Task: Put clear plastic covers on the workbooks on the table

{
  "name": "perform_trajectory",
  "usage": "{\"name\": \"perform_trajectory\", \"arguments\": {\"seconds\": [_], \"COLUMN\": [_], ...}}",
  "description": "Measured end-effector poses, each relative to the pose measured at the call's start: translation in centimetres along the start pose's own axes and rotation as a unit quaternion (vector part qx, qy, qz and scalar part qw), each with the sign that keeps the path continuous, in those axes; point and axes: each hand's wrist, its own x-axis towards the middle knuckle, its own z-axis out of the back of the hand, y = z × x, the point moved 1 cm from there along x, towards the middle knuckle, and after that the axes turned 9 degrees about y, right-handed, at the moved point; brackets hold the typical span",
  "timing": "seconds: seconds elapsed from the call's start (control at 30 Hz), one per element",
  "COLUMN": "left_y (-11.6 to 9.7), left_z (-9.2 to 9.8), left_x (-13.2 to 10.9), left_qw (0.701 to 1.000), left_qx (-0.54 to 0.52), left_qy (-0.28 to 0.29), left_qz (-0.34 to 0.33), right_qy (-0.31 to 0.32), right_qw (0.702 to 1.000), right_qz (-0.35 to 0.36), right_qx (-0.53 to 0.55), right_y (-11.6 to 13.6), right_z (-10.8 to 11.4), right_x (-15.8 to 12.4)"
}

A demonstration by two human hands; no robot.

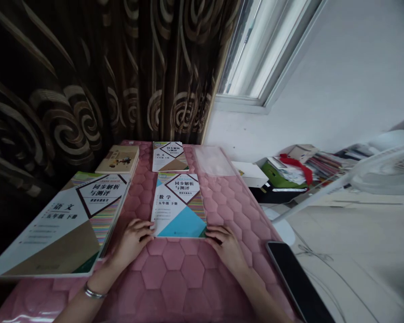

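A workbook with a white, blue and striped cover lies face up on the pink padded table cover. At its lower left edge, my left hand grips it with bent fingers; a silver bangle is on that wrist. My right hand holds the lower right edge, fingers and thumb close together. Just beyond this workbook lies another workbook with a white and brown cover. On the left is a stack topped by a larger-looking brown and white workbook.
A tan book lies behind the left stack, near the dark patterned curtain. A clear plastic sheet rests at the far right of the table. A phone lies along the right edge. Beyond stand a white fan and boxes of papers.
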Motion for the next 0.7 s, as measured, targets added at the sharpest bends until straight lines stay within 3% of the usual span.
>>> {"name": "perform_trajectory", "arguments": {"seconds": [0.43, 0.57, 0.7], "left_y": [-0.2, -2.6, -6.0], "left_z": [0.2, -0.3, -2.3], "left_x": [-0.1, 0.1, 1.4], "left_qw": [1.000, 0.997, 0.996], "left_qx": [0.019, 0.068, 0.072], "left_qy": [0.010, 0.012, 0.051], "left_qz": [-0.007, 0.024, -0.022], "right_qy": [-0.014, -0.015, 0.024], "right_qw": [0.998, 0.994, 0.994], "right_qz": [0.027, 0.039, 0.046], "right_qx": [-0.046, -0.102, -0.098], "right_y": [-0.1, 2.5, 6.3], "right_z": [0.1, -0.2, -2.5], "right_x": [-0.4, 0.2, 1.9]}}
